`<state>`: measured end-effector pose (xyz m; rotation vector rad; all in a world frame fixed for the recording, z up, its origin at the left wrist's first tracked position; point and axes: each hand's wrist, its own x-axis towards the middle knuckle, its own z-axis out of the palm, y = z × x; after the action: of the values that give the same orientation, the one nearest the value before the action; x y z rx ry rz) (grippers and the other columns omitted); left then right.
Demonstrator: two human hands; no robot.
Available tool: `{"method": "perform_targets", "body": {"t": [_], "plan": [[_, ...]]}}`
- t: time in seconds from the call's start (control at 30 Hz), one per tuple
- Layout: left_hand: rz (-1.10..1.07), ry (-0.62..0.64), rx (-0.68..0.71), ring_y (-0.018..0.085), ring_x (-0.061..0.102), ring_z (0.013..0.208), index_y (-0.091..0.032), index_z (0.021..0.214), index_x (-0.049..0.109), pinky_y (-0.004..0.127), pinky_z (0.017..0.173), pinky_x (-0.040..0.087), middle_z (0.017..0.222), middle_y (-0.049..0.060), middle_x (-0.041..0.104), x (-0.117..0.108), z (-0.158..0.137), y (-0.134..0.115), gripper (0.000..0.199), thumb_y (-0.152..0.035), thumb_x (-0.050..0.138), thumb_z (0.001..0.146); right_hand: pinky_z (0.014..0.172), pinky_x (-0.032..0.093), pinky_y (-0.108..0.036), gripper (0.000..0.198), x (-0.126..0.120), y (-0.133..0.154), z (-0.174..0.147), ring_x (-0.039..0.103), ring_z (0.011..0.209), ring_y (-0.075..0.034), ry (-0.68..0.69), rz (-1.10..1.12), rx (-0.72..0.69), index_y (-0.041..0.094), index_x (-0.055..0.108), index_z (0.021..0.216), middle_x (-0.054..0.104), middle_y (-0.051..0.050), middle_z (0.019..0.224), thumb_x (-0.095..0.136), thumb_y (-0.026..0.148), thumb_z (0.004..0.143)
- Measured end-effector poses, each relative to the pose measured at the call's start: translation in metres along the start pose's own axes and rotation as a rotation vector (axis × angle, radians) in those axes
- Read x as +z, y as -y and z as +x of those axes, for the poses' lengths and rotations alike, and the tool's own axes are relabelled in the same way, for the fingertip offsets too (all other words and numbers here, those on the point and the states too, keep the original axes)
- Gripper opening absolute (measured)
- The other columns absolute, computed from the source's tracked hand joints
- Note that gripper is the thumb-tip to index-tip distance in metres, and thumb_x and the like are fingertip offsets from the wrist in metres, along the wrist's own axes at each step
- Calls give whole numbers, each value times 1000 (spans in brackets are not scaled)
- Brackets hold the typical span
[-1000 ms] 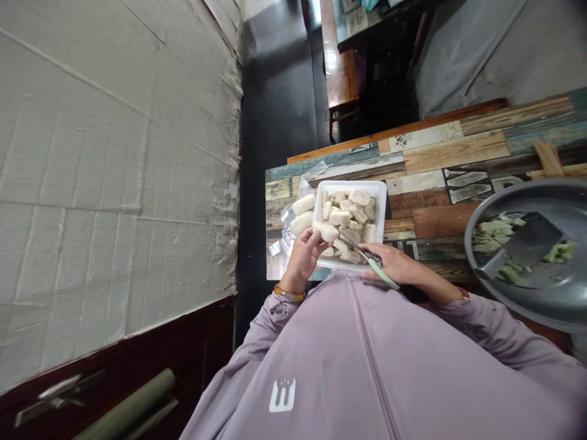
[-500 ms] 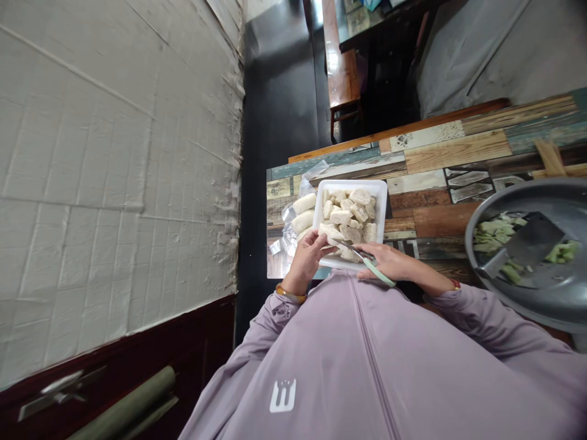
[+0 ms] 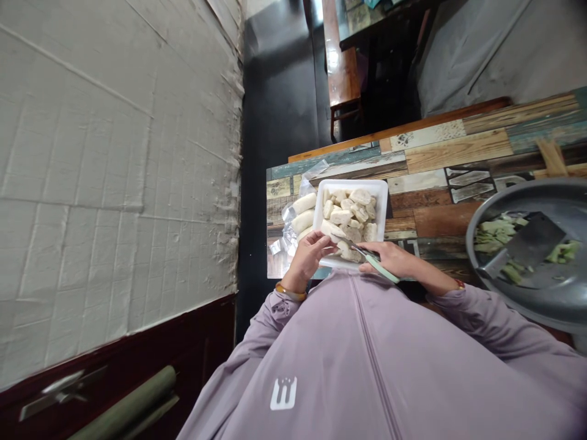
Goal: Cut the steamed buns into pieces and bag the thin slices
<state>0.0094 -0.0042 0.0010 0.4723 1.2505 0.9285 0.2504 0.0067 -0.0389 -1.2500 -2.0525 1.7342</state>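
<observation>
My hands were apart, both at the near side of the white tray (image 3: 382, 214). With my left hand (image 3: 310, 254) I pinched a long pale piece (image 3: 332, 230) between thumb and fingertips — it lay just beyond them, over the tray's left part, its long axis slanting from far left to near right. My right hand (image 3: 389, 259) was closed round the scissors (image 3: 381, 269), their blades pointing left and away from me — roughly along that slant, toward the piece's right end. The left hand was nearer, touching it. Whether the blades touched it too, I couldn't tell.
</observation>
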Motion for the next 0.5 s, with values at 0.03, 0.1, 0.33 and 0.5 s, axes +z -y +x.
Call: {"method": "perform_targets", "body": {"t": [0.03, 0.1, 0.33, 0.5], "plan": [[4, -11, -5, 15, 65, 74, -14, 79, 63, 34, 76, 56, 78, 2, 63, 0, 1, 0, 35, -33, 88, 66, 90, 54, -36, 61, 0, 1, 0, 68, 108, -31, 8, -3, -10, 23, 66, 131, 74, -8, 118, 73, 49, 76], [0, -26, -3, 14, 64, 72, -14, 77, 61, 34, 73, 56, 75, 1, 61, 2, 2, 1, 34, -31, 88, 65, 90, 53, -36, 68, 1, 2, 2, 68, 104, -30, 31, -11, -33, 23, 63, 135, 73, -8, 116, 74, 51, 74], [-36, -42, 7, 15, 64, 73, -14, 76, 59, 36, 78, 56, 74, 1, 61, 4, 4, 4, 36, -34, 87, 65, 88, 52, -38, 78, 6, 4, 5, 66, 97, -27, 104, -14, -41, 15, 57, 137, 70, -12, 113, 71, 58, 73], [3, -31, 19, 14, 63, 72, -14, 75, 59, 36, 78, 57, 74, 0, 61, 4, 3, 5, 36, -34, 88, 65, 87, 51, -37, 79, 5, 6, 7, 66, 97, -28, 110, -12, -49, 13, 56, 138, 70, -14, 115, 71, 58, 74]]}}
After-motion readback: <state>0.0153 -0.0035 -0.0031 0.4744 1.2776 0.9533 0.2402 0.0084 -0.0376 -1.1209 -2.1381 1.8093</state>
